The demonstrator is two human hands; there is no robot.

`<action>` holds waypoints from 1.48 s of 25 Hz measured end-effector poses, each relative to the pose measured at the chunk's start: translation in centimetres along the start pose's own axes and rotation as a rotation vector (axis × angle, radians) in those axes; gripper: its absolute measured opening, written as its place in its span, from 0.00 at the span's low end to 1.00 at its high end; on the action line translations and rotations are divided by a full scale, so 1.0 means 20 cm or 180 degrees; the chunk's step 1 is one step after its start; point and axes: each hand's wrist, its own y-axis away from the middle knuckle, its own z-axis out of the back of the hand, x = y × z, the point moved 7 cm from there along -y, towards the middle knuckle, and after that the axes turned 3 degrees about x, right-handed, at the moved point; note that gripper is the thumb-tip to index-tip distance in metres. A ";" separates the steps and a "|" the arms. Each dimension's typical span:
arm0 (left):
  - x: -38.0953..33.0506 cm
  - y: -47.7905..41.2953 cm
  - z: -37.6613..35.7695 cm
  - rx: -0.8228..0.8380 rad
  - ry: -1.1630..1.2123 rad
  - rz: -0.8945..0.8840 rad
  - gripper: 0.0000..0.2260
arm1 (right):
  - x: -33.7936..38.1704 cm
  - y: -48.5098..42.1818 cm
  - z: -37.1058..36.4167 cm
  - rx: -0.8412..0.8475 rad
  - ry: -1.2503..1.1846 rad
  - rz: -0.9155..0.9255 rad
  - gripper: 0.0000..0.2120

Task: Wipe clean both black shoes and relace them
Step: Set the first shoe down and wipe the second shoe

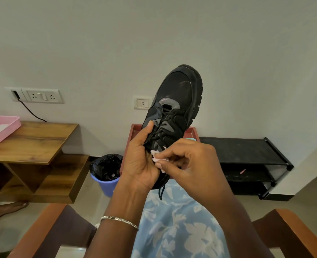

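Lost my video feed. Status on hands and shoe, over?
Left hand grips black shoe, toe up. Right hand pinches pale wipe at its collar. Laces threaded. Nothing in the way.

The heel of the black shoe (174, 101) is covered by the gripping left hand (141, 161) and the right hand (191, 161). Only a scrap of the pale wipe (158, 158) is seen, pinched in the right fingers. The white lettering (164, 147) is half hidden and unreadable. The red tray (133, 135) is largely masked. The pink basket (1, 129) is cut off at the left edge. A small pink item (242, 171) on the black rack (247, 149) cannot be made out.
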 end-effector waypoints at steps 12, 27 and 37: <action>0.00 0.00 -0.01 -0.0056 -0.0024 -0.0057 0.18 | 0.00 -0.01 0.00 -0.0095 0.0198 -0.0169 0.06; -0.01 -0.02 0.03 -0.0079 0.0280 -0.0116 0.17 | -0.02 -0.03 0.03 -0.0372 0.0160 -0.0343 0.06; -0.07 -0.04 0.10 -0.0148 0.0483 -0.0200 0.21 | -0.06 0.05 -0.05 0.0481 -0.0099 -0.0488 0.06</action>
